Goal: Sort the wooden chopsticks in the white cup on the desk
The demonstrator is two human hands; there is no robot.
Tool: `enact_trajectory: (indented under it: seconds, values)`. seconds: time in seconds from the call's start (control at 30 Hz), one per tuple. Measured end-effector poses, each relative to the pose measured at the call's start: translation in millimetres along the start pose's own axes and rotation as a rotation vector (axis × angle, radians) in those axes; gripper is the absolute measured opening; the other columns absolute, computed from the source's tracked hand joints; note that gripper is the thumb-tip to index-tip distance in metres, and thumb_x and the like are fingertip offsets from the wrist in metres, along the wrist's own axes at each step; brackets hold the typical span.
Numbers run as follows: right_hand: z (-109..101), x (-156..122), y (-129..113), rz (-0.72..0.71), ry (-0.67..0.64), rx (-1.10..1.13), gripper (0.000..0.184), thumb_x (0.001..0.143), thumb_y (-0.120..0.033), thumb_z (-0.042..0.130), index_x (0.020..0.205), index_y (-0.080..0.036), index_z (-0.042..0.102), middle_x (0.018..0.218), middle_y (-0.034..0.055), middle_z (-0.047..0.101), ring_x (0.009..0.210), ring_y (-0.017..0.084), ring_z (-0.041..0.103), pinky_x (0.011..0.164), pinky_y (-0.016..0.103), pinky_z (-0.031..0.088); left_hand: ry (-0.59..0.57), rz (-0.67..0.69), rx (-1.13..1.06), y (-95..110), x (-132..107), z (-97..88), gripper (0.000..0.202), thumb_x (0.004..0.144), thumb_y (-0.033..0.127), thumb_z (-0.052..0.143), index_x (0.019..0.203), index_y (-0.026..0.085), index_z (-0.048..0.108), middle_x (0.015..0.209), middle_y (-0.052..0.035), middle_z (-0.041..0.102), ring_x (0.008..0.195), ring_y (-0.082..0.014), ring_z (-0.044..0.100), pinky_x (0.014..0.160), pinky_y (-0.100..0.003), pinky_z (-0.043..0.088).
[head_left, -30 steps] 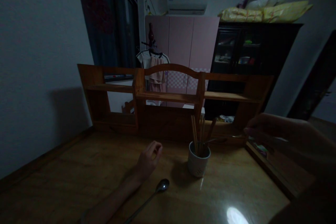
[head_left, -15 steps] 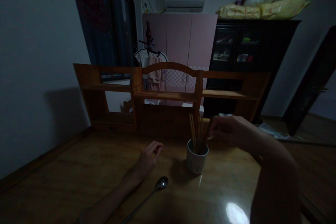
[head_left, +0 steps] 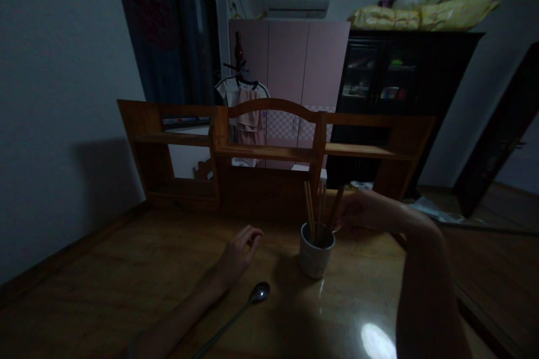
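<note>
A white cup (head_left: pixel 314 261) with a small pattern of holes stands on the wooden desk, holding several light chopsticks (head_left: pixel 309 210) and a darker, wider wooden stick (head_left: pixel 337 205). At the cup's right rim is my right hand (head_left: pixel 362 213), its fingers pinched together beside the dark stick. A small pale bit shows below the fingertips; what they grip is too dark to make out. My left hand (head_left: pixel 240 249) rests on the desk left of the cup, empty, with fingers loosely curled and the thumb apart. A long-handled metal spoon (head_left: pixel 259 293) lies nearer me, bowl toward the cup.
A wooden shelf unit (head_left: pixel 269 151) runs along the desk's back edge. A wall (head_left: pixel 63 123) borders the left side. Behind stand a pink wardrobe (head_left: pixel 286 61), a dark cabinet (head_left: pixel 408 73) and hanging clothes (head_left: pixel 248 106).
My right hand has lowered slightly at the cup's right rim, and its forearm has shifted left. My left hand, the cup and the spoon have stayed in place.
</note>
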State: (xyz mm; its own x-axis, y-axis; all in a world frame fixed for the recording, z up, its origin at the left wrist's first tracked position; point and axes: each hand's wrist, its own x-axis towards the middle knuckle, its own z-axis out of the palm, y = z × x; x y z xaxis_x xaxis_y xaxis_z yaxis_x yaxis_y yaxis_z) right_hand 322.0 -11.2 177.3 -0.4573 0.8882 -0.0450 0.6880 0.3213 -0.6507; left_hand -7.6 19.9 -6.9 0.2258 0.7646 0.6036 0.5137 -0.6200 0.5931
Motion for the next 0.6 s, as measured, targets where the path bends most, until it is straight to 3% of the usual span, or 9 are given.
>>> enact_trajectory:
  seconds: [0.6]
  values:
    - [5, 9, 16, 0.024, -0.149, 0.193, 0.011, 0.077, -0.022, 0.062, 0.082, -0.016, 0.07, 0.073, 0.0029, 0.073, 0.06, 0.016, 0.07, 0.052, 0.021, 0.055, -0.007, 0.004, -0.03, -2, 0, 0.2, 0.017, 0.095, 0.029, 0.044, 0.095, 0.023, 0.059, 0.092, -0.0013, 0.061, 0.085, -0.0151, 0.06, 0.079, -0.027, 0.047]
